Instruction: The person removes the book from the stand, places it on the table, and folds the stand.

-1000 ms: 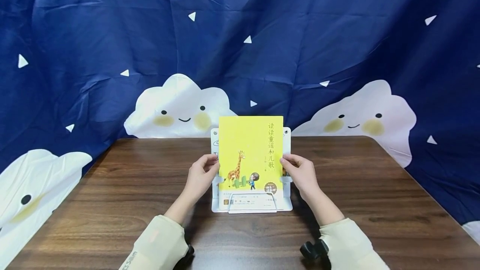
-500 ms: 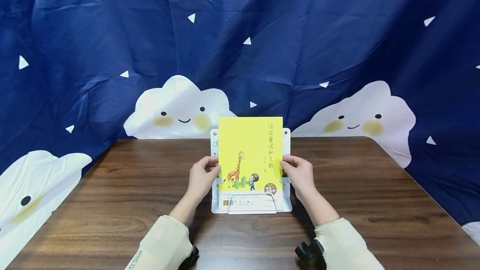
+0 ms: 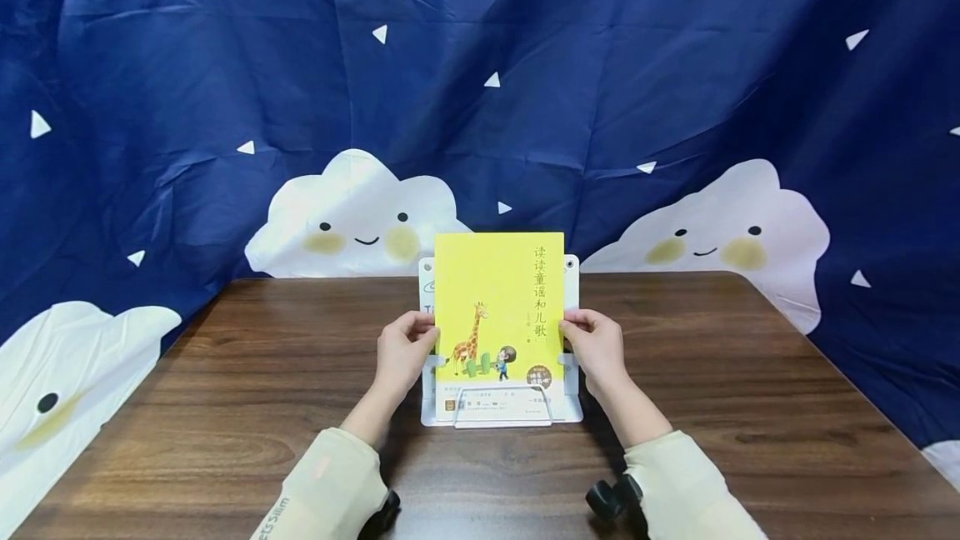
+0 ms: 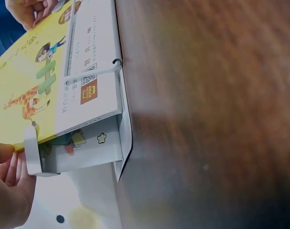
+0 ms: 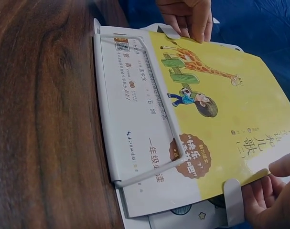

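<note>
A yellow book with a giraffe and a child on its cover leans upright on a white book stand. My left hand pinches its left edge, thumb on the cover and fingers behind. At the opposite edge, my right hand pinches the book in the same way. A white wire bar crosses the front of the book's lower part. Beside the fingers, a white side clip shows in the left wrist view and another clip in the right wrist view. The book hides most of the stand.
The stand rests on a dark brown wooden table. Behind the table hangs a blue cloth with white clouds and triangles. Printed drawings show on a white panel behind the book.
Both forearms have shifted slightly inward, the right more clearly. The book stays on the stand with both hands pinching its edges; the head view has drifted a little.
</note>
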Motion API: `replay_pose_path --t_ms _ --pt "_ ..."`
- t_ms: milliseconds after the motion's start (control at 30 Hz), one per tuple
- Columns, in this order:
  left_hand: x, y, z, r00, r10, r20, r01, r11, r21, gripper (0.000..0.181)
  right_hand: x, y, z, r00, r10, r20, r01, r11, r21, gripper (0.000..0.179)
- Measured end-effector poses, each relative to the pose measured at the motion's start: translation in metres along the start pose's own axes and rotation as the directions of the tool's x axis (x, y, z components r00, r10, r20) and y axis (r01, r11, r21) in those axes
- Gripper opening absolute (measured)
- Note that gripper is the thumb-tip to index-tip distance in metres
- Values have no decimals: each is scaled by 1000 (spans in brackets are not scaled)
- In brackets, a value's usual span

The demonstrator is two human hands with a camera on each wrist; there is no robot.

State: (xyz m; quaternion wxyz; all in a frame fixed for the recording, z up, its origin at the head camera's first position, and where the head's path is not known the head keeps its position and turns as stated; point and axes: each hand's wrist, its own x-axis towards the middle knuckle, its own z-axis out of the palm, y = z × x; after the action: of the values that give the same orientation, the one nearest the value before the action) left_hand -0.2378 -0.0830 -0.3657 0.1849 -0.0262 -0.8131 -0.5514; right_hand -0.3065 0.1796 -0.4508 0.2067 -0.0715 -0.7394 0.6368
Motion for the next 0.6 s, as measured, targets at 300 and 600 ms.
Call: replay_pose_path --t_ms 300,600 --pt "2 2 0 1000 -24 8 24 1000 -8 12 -21 -46 -6 996 68 65 -72 995 62 8" --pt "5 8 -1 1000 -28 -12 27 998 -60 12 -44 -97 -8 991 121 64 -122 992 10 11"
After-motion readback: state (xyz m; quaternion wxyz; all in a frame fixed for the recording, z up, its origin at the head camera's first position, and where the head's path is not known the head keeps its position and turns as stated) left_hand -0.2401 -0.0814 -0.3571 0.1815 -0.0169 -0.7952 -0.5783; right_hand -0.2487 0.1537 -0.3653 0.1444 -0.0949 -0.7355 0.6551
